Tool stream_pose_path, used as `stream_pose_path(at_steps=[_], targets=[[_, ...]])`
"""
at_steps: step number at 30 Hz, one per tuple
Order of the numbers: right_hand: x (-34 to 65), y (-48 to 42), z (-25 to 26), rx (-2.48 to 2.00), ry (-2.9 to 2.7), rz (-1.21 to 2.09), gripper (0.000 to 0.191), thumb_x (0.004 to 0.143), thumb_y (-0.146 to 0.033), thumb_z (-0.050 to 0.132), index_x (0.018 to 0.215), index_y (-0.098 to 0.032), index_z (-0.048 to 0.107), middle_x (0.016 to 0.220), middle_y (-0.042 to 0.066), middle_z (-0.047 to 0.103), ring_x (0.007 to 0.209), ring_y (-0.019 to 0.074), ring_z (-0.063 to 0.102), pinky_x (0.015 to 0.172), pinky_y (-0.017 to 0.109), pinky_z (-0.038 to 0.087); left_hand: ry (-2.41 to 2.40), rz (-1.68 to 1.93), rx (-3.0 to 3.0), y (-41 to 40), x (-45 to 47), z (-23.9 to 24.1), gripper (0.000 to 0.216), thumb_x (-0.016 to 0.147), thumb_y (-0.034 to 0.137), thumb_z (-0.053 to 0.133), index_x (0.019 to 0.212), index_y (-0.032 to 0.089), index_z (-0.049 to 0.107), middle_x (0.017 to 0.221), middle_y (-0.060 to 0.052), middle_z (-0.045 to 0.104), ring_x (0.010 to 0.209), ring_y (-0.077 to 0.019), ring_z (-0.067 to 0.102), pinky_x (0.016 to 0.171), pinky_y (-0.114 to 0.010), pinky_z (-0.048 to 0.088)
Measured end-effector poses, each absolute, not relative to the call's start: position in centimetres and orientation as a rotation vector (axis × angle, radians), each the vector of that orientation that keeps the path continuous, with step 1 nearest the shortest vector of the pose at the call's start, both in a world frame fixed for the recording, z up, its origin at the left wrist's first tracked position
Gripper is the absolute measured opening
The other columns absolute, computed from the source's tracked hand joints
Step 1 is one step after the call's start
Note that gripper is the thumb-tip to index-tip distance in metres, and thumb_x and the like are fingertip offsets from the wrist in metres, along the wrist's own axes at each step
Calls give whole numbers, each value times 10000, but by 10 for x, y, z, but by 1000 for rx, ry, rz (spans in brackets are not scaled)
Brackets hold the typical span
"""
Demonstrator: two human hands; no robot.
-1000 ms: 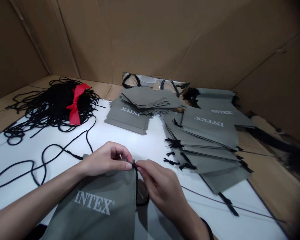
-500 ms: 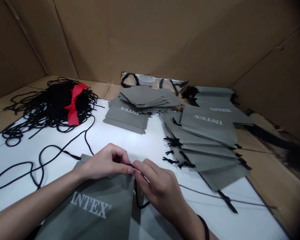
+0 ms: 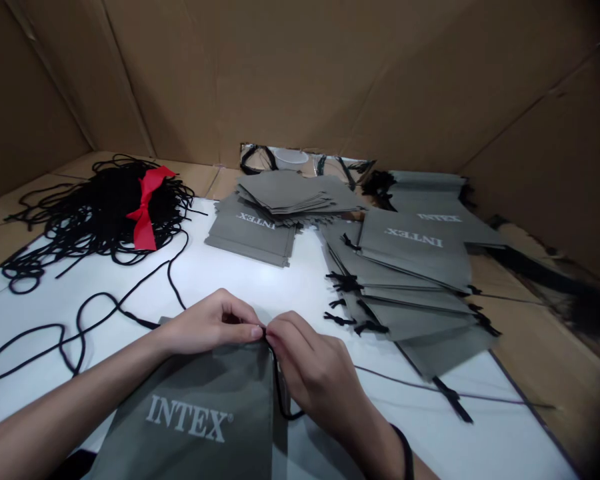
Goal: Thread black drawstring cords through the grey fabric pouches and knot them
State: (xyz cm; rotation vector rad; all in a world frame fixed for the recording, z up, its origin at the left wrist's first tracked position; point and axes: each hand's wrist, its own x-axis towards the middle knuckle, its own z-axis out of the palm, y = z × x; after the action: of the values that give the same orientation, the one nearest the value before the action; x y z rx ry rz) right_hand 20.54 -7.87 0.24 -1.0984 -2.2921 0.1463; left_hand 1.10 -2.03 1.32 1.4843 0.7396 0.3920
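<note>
At the far left of the table [image 3: 225, 283], a bundle of black cords [image 3: 95, 213] is lying in a tangle, with a red ribbon [image 3: 147, 207] tied around it. Nearer the person, a loose black cord [image 3: 83, 327] is looping over the white surface and running to the top left of a grey bag [image 3: 195, 373]. That bag is lying flat at the near edge, its "INTEX" print facing up; its near end is running out of view, so its full length cannot be told. Its sides are running away from the person towards both hands.

The left hand [image 3: 215, 323] is reaching across the bag's top edge, its grip closing thumb to finger at the top right corner, seemingly on the cloth. Beyond, a pile of flat bags [image 3: 285, 193] is resting well apart.

Just beside that corner, the right hand [image 3: 310, 360] is pinching what looks like a cord end [image 3: 279, 387], which is hanging in a curve below its grip. The fingertips of both hands are nearly meeting, the right being nearer the cord. Farther right, bags with knotted cords [image 3: 420, 280] are lying fanned out.
</note>
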Motion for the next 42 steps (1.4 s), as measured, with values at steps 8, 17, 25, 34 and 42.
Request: stream_pose_path(at_steps=[8, 17, 25, 34, 42], targets=[[205, -81, -2, -1119, -2326, -56, 167, 912, -91, 366, 982, -157, 503, 910, 61, 594, 587, 129, 507, 476, 260, 321, 841, 461, 1517, -22, 13, 14, 213, 799, 288, 627, 778, 95, 717, 760, -63, 681, 694, -143, 565, 640, -239, 440], [205, -81, 4, -1126, -2238, 219, 108, 902, -117, 353, 903, -176, 444, 934, 83, 513, 646, 128, 504, 492, 234, 375, 975, 492, 1455, -21, 13, 17, 169, 770, 254, 636, 731, 97, 686, 691, -39, 667, 646, -122, 562, 623, -219, 440], [206, -82, 5, -1189, -2115, 407, 94, 849, -216, 495, 930, -186, 457, 862, 37, 509, 686, 136, 510, 519, 228, 400, 955, 484, 1476, -22, 12, 18, 187, 776, 282, 627, 732, 103, 655, 683, -33, 629, 639, -124, 531, 612, -236, 423], [204, -82, 3, -1182, -2058, 393, 75, 910, -192, 473, 843, -186, 505, 765, 6, 527, 627, 104, 488, 527, 218, 357, 943, 508, 1593, -26, 13, 18, 145, 759, 262, 648, 717, 125, 670, 742, -45, 661, 714, -149, 578, 671, -255, 452], [205, -82, 7, -1143, -1995, 545, 129, 825, -118, 454, 714, -185, 455, 840, 31, 502, 598, 86, 439, 513, 213, 364, 927, 507, 1543, -23, 11, 21, 144, 751, 263, 666, 715, 125, 677, 748, -49, 669, 716, -150, 577, 670, -252, 455]])
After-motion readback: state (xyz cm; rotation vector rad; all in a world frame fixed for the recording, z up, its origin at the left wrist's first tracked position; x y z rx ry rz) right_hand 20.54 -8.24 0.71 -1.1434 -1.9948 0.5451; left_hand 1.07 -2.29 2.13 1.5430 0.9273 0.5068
